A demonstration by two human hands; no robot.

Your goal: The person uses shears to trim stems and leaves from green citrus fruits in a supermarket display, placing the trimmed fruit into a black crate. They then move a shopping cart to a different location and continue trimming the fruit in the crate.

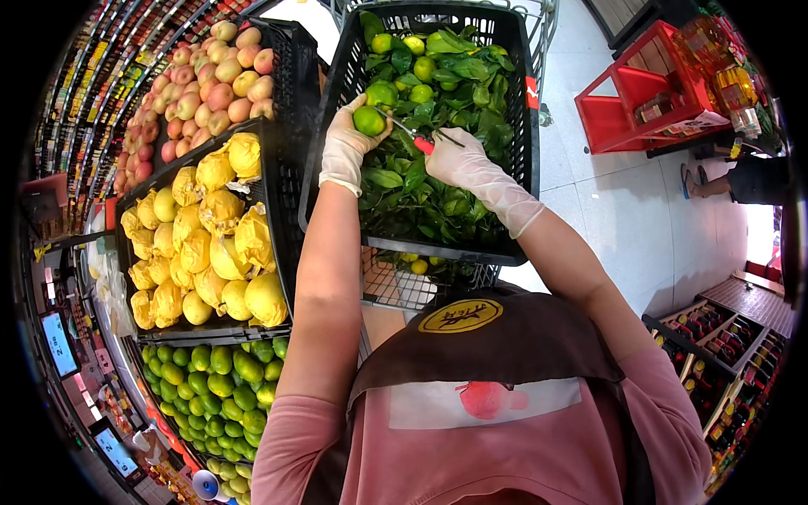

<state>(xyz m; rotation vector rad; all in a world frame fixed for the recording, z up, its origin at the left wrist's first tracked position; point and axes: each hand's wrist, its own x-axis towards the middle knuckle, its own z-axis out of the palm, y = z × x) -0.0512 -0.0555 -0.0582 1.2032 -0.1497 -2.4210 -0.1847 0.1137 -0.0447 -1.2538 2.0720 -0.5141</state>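
Observation:
A black plastic crate [435, 247] before me is filled with leafy green citrus fruit [423, 68]. My left hand [348, 142], in a thin whitish glove, grips a green citrus fruit [368, 120] near the crate's left side. Another green citrus fruit [381, 95] sits right behind it. In my gloved right hand [466, 158] is a pair of red-handled snips [423, 144], whose metal blades reach to the top of the held fruit. Loose green leaves [435, 196] lie thickly below both hands.
The crate rests on a wire shopping cart [404, 287]. At the left stand apples [205, 95], yellow-wrapped pomelos or similar fruit [202, 240], and a pile of green citrus [218, 385]. A red display stand [631, 101] and a person's feet [697, 183] are at the right, beyond bottle racks [726, 360].

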